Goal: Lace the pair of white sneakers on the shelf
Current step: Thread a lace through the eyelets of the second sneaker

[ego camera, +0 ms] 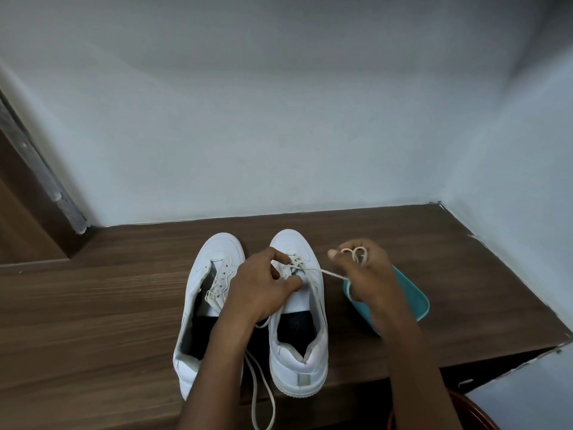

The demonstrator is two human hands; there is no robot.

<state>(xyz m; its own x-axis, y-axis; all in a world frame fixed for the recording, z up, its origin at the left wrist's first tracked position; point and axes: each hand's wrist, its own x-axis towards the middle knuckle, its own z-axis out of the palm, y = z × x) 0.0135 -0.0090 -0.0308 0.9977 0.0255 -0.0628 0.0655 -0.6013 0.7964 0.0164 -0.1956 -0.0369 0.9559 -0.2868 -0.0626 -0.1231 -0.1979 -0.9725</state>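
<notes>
Seeing both sneakers sitting on the wooden shelf [93,321], toes pointing to 12 o'clock, heels toward me at 6. The right sneaker [299,361] is standing at frame 6 o'clock. The left sneaker [203,274] is lying just beside it at its 9 o'clock, tipped over to that side.

The left hand [263,287] is resting on top of the right sneaker's eyelet area. The fingers are bending down, with the index fingertip touching the eyelet rows at the hand's 1 o'clock. The thumb is pressing on the tongue at its 3 o'clock, with a gap showing between thumb and index. Can't tell whether it's actually pinching a strand.

The right hand [362,271] is hovering at 3 o'clock of the sneaker's toe, off the shoe. Its fingers are curling closed around the lace [333,273]. A loop of it is showing over the knuckles at the hand's 12 o'clock. The strand is running taut from the eyelets toward 3 o'clock, into that grip.

A loose lace tail [255,386] is coming out from under the left wrist and hanging toward 6 o'clock, past the shelf's front edge.

A teal tray [417,301] is sitting on the shelf under the right forearm, at 3 o'clock of the right sneaker. The white wall [279,135] is filling the 12 o'clock side.
</notes>
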